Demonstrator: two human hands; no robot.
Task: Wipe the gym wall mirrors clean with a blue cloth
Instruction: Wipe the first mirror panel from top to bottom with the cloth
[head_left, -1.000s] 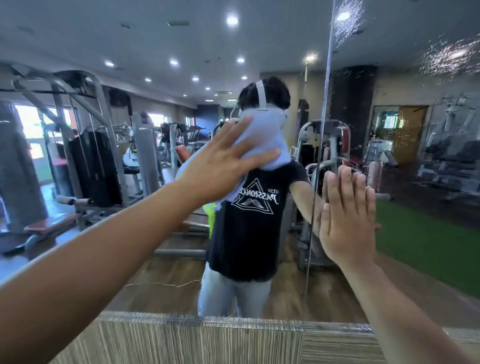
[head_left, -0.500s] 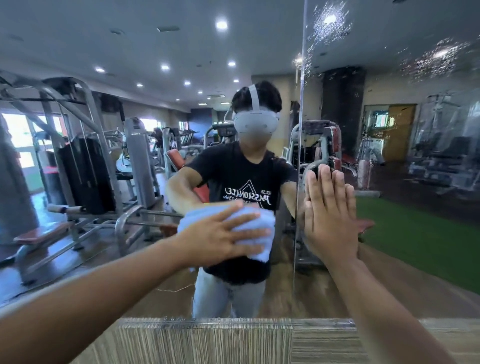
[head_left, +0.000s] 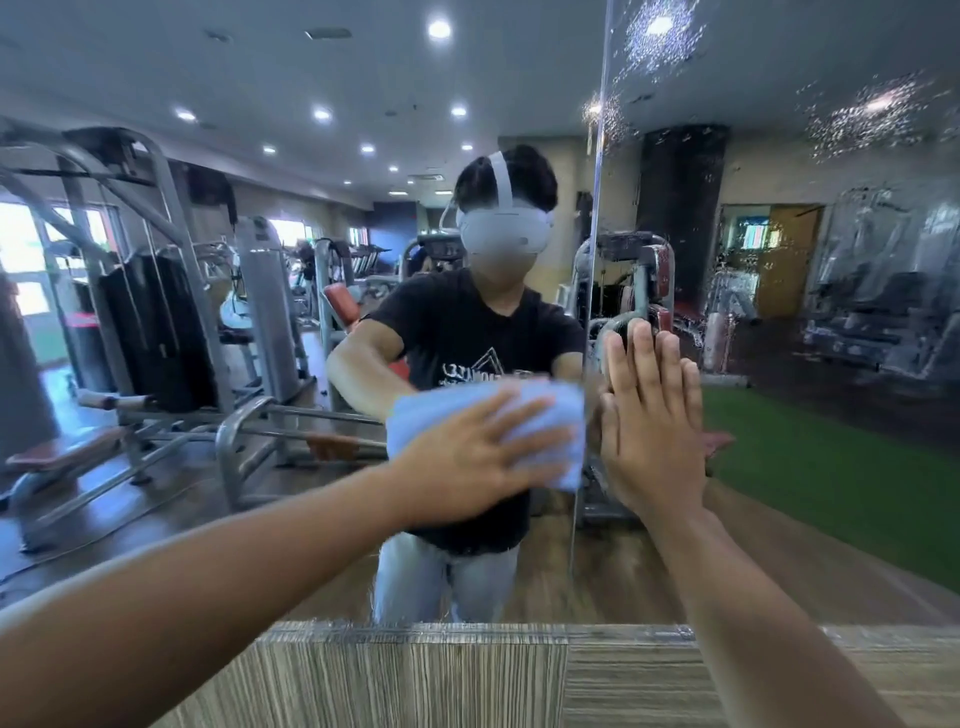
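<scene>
Blue folded cloth (head_left: 441, 405) pinned flat to glass wall mirror (head_left: 156, 364) under left hand (head_left: 457, 462).
Left fingers straight, spread over cloth; right hand (head_left: 649, 447) flat on glass just beside it.

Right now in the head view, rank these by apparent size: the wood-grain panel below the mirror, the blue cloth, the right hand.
1. wood-grain panel, clearly largest.
2-3. right hand and blue cloth look alike; the left hand covers part of the cloth, so I won't rank them.
</scene>
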